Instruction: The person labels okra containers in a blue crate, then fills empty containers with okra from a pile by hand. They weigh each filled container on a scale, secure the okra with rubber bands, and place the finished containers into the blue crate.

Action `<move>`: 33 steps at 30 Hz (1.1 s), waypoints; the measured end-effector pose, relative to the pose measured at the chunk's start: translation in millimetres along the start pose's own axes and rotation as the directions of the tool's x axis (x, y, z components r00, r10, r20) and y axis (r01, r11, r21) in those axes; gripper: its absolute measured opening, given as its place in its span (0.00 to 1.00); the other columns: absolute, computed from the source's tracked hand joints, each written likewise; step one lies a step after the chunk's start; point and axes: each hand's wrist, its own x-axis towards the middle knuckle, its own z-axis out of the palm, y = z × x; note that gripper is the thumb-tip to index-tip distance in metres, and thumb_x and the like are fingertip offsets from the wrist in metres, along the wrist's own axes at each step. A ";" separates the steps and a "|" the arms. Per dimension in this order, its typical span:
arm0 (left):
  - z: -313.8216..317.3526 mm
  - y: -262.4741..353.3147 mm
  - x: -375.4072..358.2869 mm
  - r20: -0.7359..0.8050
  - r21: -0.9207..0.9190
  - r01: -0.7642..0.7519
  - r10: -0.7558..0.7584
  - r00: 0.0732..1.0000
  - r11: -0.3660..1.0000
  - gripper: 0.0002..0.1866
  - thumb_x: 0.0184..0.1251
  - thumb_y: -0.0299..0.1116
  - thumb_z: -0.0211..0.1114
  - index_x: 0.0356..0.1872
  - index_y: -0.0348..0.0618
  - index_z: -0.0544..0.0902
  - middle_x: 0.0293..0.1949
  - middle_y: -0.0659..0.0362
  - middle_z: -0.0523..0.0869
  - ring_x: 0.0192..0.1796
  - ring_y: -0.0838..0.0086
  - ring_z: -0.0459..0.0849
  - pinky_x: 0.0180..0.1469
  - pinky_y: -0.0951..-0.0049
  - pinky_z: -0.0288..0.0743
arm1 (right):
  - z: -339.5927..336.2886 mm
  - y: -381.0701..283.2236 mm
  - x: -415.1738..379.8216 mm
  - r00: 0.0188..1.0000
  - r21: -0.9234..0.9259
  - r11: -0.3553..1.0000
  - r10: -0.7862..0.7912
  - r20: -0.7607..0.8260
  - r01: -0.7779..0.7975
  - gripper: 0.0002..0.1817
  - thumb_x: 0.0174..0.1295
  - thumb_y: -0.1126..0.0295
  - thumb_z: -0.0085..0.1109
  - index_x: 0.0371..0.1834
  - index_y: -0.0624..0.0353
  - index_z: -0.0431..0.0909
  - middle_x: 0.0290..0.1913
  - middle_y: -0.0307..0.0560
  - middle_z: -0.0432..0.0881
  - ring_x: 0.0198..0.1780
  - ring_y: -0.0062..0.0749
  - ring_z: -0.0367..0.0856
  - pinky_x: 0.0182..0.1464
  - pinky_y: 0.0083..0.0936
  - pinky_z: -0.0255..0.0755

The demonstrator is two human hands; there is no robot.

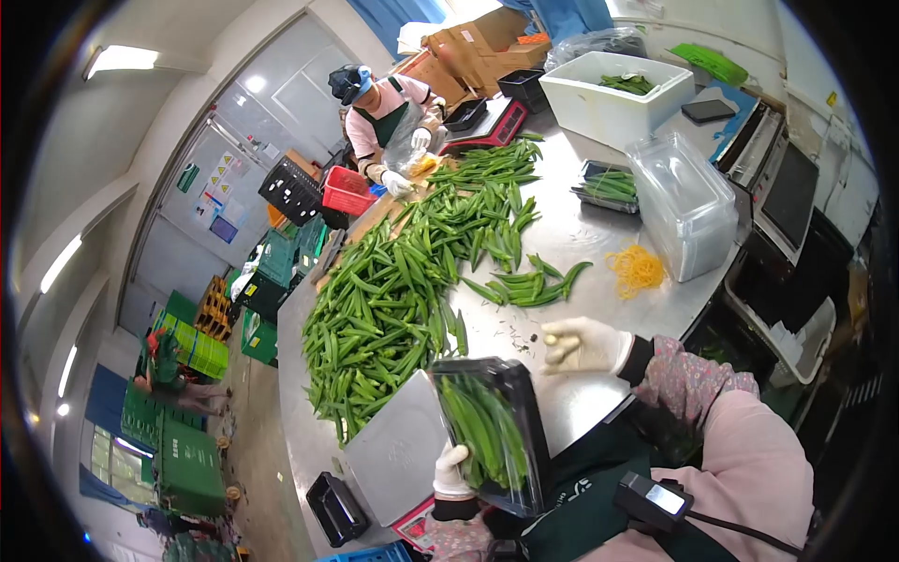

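Observation:
My left hand (453, 471), in a white glove, grips the lower edge of a black tray of okra (485, 433) held tilted in front of my apron. A glossy clear cover seems to lie over the okra pods. My right hand (585, 347), also gloved in white, hovers above the metal table (571, 405); its fingers are loosely bent and apart, with nothing visible in them. Near it lie a few loose okra pods (529, 286) and a heap of yellow rubber bands (637, 272). Beyond the tray spreads a large pile of okra (384, 309).
A scale (398, 450) stands beside my left hand, near an empty black tray (335, 508). Clear plastic lids (684, 206), a filled black tray (607, 185) and a white foam box (613, 98) line the right side. A co-worker (389, 117) works across the table beside a red scale (492, 126).

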 end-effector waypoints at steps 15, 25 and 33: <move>31.0 28.1 -18.3 -0.038 0.486 0.222 -0.233 0.972 0.845 0.47 0.59 0.32 0.70 0.79 0.28 0.58 0.73 0.50 0.71 0.74 0.66 0.70 0.76 0.69 0.58 | 90.8 -56.9 -72.1 0.746 -0.841 0.105 0.413 0.522 0.531 0.30 0.67 0.58 0.70 0.70 0.56 0.77 0.31 0.39 0.84 0.31 0.19 0.80 0.36 0.22 0.76; 50.7 8.9 -14.4 -0.413 0.158 0.117 -0.042 0.910 0.981 0.22 0.72 0.35 0.62 0.63 0.34 0.78 0.49 0.57 0.87 0.47 0.72 0.86 0.53 0.72 0.79 | 75.0 -7.3 -78.4 0.844 -0.853 -0.018 -0.139 0.519 0.522 0.08 0.69 0.65 0.66 0.44 0.57 0.84 0.33 0.43 0.85 0.34 0.33 0.85 0.41 0.27 0.79; 45.1 13.7 -46.8 -0.528 0.278 -0.042 0.189 0.828 0.960 0.23 0.73 0.33 0.61 0.65 0.32 0.76 0.52 0.56 0.85 0.52 0.72 0.84 0.57 0.72 0.77 | -88.0 -124.5 36.6 0.744 -0.492 0.739 -0.623 -0.240 0.460 0.17 0.73 0.58 0.60 0.52 0.62 0.81 0.40 0.44 0.86 0.40 0.32 0.86 0.47 0.28 0.82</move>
